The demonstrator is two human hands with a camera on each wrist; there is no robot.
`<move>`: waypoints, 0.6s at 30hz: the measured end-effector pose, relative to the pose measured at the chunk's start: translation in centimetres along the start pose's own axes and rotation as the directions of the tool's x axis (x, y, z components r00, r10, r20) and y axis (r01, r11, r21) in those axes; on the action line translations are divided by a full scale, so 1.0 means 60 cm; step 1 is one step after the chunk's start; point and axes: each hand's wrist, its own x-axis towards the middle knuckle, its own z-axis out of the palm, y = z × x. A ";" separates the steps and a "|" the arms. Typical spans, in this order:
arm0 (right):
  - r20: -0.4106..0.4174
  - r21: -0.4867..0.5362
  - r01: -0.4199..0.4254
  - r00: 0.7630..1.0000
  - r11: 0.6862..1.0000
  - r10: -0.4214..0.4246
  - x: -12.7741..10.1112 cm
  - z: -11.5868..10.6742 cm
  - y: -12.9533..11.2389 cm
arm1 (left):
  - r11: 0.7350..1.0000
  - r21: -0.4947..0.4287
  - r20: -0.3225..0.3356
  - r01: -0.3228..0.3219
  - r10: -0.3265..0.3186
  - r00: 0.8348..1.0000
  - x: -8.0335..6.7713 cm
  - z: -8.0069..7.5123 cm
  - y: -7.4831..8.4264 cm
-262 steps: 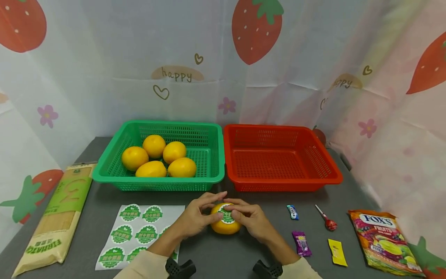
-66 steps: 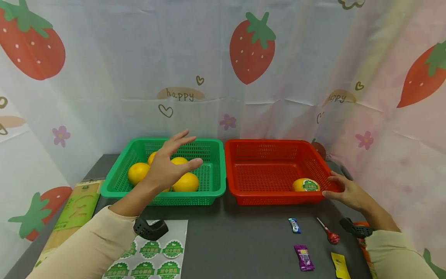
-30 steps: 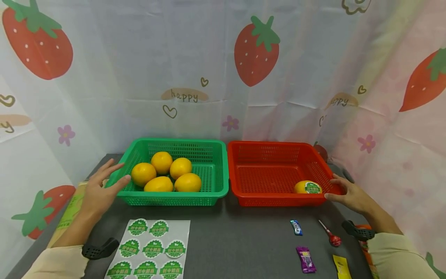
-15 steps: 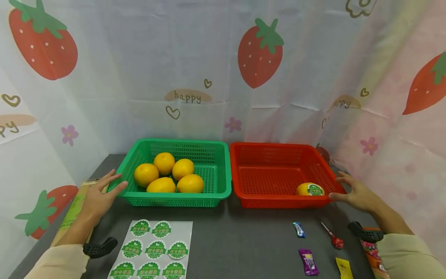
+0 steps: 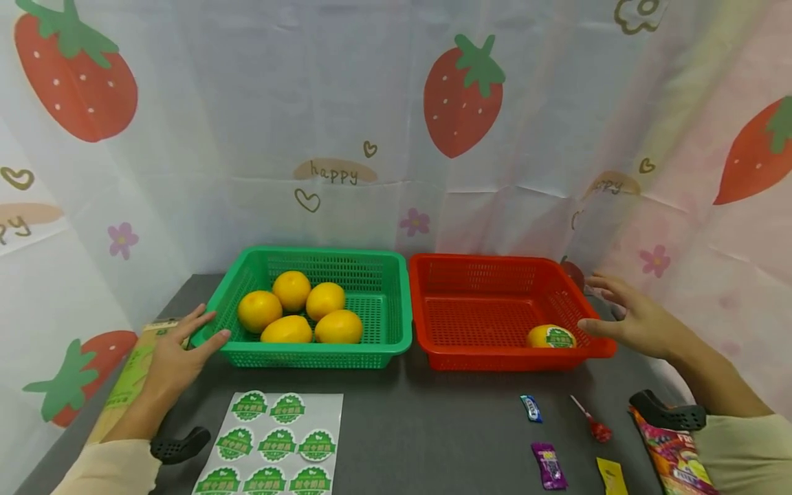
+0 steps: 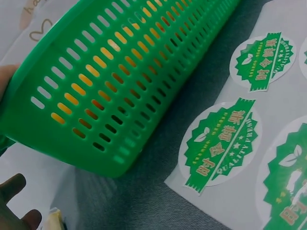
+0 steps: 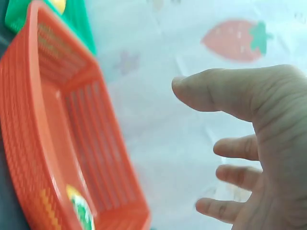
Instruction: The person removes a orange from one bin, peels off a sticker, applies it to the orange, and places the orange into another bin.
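Note:
In the head view my left hand point(image 5: 179, 357) is at the left front corner of the green basket point(image 5: 309, 355). Its fingers are spread, and in the left wrist view one digit point(image 6: 5, 76) lies at the rim while the others stand apart from the wall. Several oranges point(image 5: 338, 326) sit inside that basket. My right hand point(image 5: 643, 323) hovers with loose fingers and nothing in it, just off the right end of the red basket point(image 5: 495, 361). One orange with a green-and-white sticker point(image 5: 552, 336) lies in the red basket's front right corner.
A sheet of round green stickers point(image 5: 272, 440) lies at front left, beside a long noodle pack point(image 5: 124, 385). On the right are a small blue candy point(image 5: 531, 408), a purple candy point(image 5: 548, 465), a lollipop point(image 5: 599, 430), a yellow packet point(image 5: 611, 476) and a candy bag point(image 5: 677, 460).
Both hands held the stickered orange over the table; now it lies in the red basket. My left hand came down to the green basket's corner. My right hand has just lifted off the red rim.

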 end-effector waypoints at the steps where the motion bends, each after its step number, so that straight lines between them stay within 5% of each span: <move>1: 0.004 0.017 0.009 1.000 1.000 -0.009 0.002 0.000 -0.011 | 1.000 -0.005 -0.008 -0.002 0.002 1.000 -0.001 0.000 0.000; 18: 0.033 0.180 0.193 0.979 0.965 -0.202 0.050 0.033 -0.155 | 1.000 -0.017 -0.053 0.016 -0.016 0.998 -0.004 0.011 0.002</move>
